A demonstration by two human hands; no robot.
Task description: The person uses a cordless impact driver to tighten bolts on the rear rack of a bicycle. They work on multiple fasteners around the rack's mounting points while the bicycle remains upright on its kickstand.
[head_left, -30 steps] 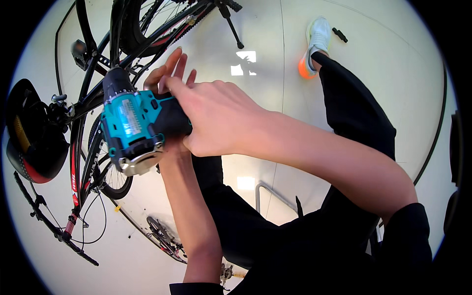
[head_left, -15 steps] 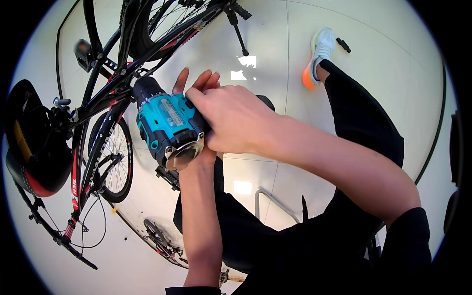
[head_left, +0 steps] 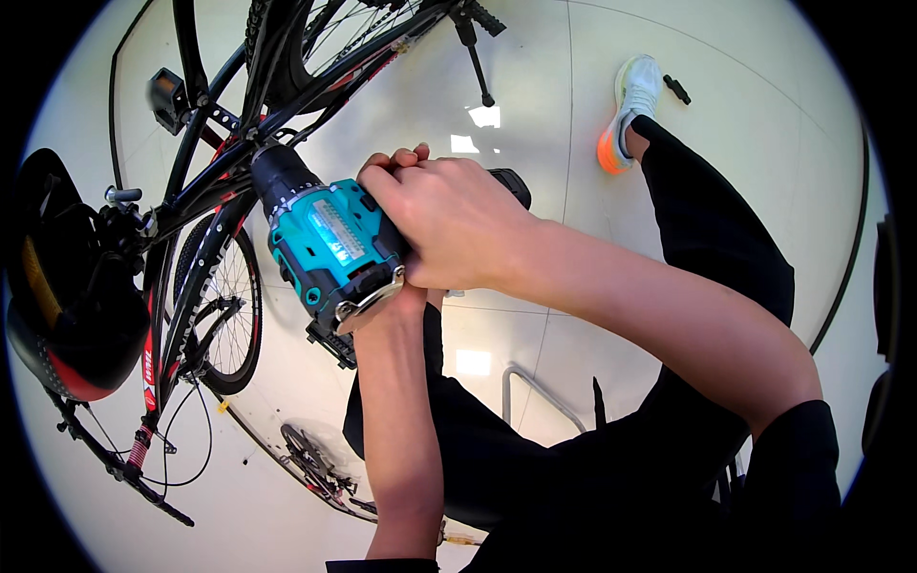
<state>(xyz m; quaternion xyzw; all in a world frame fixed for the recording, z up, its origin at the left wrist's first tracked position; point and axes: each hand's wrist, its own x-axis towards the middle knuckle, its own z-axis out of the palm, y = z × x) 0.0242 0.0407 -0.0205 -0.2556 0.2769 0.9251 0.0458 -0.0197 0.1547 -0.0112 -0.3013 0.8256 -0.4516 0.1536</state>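
You are looking down at your own two hands wrapped around a teal and black cordless drill, held low over a pale tiled floor. Your right hand lies over the top and rear of the drill body, fingers curled closed against it. Your left hand comes up from below, mostly hidden; it appears closed around the grip, though its fingers cannot be seen. The drill's long axis runs from lower right to upper left, away from your hands, and its black chuck meets the dark frame tubes of a bicycle that lies toward the floor's left edge. Whether a bit is seated on a fastener there cannot be made out. The right hand is the nearer one to the chuck. A black and red saddle sits at far left. Your leg stretches toward the floor's upper right corner, ending in a white and orange shoe.
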